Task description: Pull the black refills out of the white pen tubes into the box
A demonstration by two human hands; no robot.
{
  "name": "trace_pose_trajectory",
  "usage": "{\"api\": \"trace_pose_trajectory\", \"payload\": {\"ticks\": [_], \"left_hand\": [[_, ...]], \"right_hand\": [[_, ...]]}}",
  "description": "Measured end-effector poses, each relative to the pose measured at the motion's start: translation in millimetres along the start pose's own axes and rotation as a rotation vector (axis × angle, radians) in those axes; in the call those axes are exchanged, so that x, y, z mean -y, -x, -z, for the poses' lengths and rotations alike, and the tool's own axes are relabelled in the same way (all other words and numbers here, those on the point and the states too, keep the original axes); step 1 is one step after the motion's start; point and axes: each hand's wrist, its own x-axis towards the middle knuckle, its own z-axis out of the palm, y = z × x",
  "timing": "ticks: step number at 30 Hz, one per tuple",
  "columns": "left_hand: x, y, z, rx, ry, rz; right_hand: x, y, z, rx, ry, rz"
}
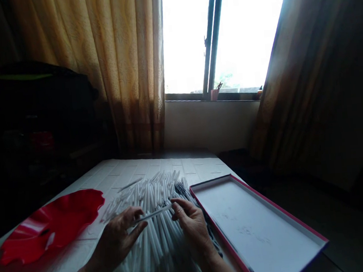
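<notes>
A slim pale pen (156,212) is stretched level between my two hands, above a heap of similar ones. My left hand (123,231) grips its left end between thumb and fingers. The right end is pinched by the thumb and fingertips of my right hand (191,223). Below and behind them, a big heap of whitish translucent pens (157,244) covers the middle of the table. Several darker pens (181,189) lie along the heap's right edge, partly hidden by my right hand.
A red wavy-rimmed dish (71,217) sits at the left of the white brick-patterned table (123,168). To the right lies a shallow white box with a red rim (277,210), with a dark-tipped pen along its near left wall. Curtains (130,64) and a bright window (242,33) stand beyond.
</notes>
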Motion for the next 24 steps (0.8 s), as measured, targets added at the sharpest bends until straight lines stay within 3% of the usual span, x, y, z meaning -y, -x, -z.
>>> {"api": "trace_pose_trajectory", "payload": {"ticks": [24], "left_hand": [[0.6, -2.7, 3.7, -0.025, 0.046, -0.029]], "right_hand": [[3.5, -0.7, 3.5, 0.012, 0.003, -0.036]]}}
